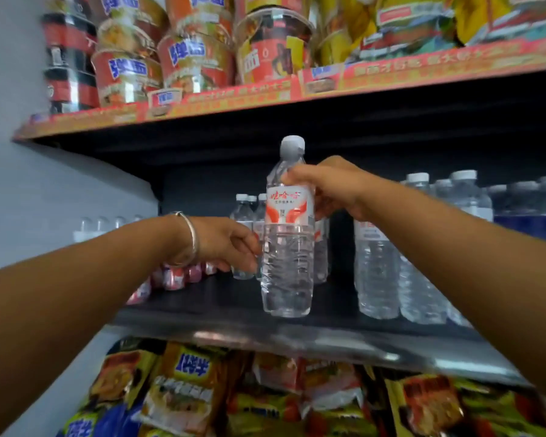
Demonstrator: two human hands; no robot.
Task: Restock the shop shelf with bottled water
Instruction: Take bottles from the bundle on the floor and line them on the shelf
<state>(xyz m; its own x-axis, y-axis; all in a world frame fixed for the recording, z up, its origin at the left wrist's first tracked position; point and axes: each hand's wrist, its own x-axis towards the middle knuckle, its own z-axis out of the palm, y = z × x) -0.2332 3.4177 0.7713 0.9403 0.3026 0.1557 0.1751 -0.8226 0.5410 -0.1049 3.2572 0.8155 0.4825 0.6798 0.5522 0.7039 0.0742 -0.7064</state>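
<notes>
Two bare forearms reach toward a dark shelf (221,307), right hand (331,187) gripping an upright water bottle (287,247) by its shoulder, left hand (227,244) curled against its side, just above the shelf's front

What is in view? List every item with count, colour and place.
held water bottle: one, clear, white cap, red-white label, front of middle shelf
water bottles at the back: a few, clear, middle shelf
water bottles on the right: many, clear, middle shelf
noodle cups: many, red, top shelf
snack bags: many, yellow-orange, bottom shelf
left hand: bangle on the wrist, touches the bottle's lower body
right hand: grips the bottle's shoulder
</notes>
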